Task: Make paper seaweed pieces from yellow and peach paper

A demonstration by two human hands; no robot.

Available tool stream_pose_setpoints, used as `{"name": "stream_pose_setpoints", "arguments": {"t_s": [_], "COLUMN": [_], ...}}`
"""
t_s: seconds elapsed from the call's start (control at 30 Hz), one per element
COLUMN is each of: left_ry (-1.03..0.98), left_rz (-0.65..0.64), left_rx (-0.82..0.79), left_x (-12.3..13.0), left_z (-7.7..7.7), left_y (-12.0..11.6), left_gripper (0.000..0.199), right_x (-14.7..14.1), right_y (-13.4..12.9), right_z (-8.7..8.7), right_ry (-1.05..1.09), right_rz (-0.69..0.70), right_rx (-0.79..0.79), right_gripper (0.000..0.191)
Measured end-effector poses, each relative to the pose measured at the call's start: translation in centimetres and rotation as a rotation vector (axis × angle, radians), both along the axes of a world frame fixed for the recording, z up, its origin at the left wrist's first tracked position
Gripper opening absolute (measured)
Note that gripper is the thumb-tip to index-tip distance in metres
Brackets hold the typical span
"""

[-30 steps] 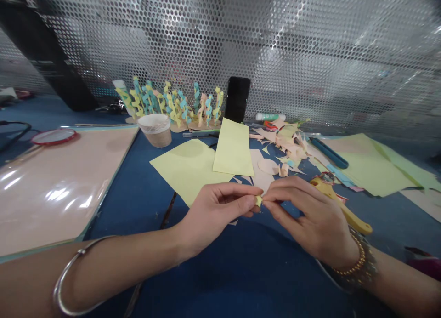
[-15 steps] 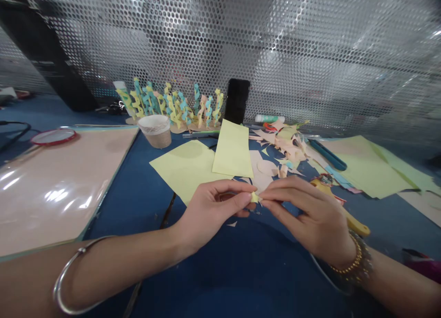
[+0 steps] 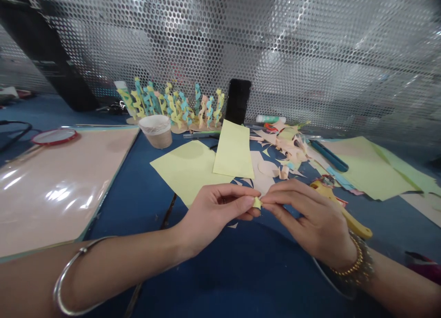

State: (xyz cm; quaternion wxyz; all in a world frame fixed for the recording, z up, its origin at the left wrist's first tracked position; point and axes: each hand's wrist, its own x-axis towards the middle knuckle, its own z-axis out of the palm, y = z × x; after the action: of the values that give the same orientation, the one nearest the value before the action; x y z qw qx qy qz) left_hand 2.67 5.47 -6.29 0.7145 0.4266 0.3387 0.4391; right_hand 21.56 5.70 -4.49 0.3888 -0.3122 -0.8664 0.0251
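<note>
A tiny folded piece of pale yellow paper [image 3: 257,203] is pinched between the fingertips of my left hand [image 3: 217,212] and my right hand [image 3: 306,219]. Its shape is mostly hidden by my fingers. Just beyond my hands lie two pale yellow paper sheets [image 3: 186,171] [image 3: 233,149], one partly over the other. Peach paper scraps [image 3: 285,145] are scattered behind my right hand. A yellow-handled cutting tool [image 3: 353,224] lies under the right side of that hand, close to my wrist.
Twisted yellow and teal paper sculptures [image 3: 168,104] stand at the back beside a black phone [image 3: 237,102], a paper cup [image 3: 156,132] and a glue tube [image 3: 270,119]. A glossy board [image 3: 62,184] lies left; more yellow sheets [image 3: 368,168] lie right, before a perforated metal panel [image 3: 275,47].
My fingers have shifted slightly on the small yellow piece, which stays pinched between both hands. The whole view has moved a little.
</note>
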Motion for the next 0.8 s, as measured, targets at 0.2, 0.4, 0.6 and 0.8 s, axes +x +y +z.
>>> {"name": "stream_pose_setpoints", "arguments": {"t_s": [0.2,0.4,0.6,0.8], "left_ry": [-0.017,0.005,0.021,0.039], "left_rz": [-0.017,-0.022,0.031,-0.027], "left_rx": [-0.013,0.014,0.076,0.086], "left_x": [-0.12,0.00,0.00,0.02], "left_z": [-0.14,0.03,0.46,0.29], "left_y": [0.07,-0.08,-0.25,-0.24], "left_gripper": [0.009,0.015,0.018,0.007], "right_x": [-0.10,-0.22,-0.05,0.01], "right_y": [-0.10,-0.10,-0.11,-0.11], "right_z": [-0.15,-0.28,-0.06,-0.27], "right_ry": [-0.007,0.013,0.064,0.112], "right_rz": [-0.008,-0.030,-0.027,-0.040], "right_rx": [0.027,0.055,0.005,-0.072], "right_gripper": [0.009,0.009,0.006,0.010]}}
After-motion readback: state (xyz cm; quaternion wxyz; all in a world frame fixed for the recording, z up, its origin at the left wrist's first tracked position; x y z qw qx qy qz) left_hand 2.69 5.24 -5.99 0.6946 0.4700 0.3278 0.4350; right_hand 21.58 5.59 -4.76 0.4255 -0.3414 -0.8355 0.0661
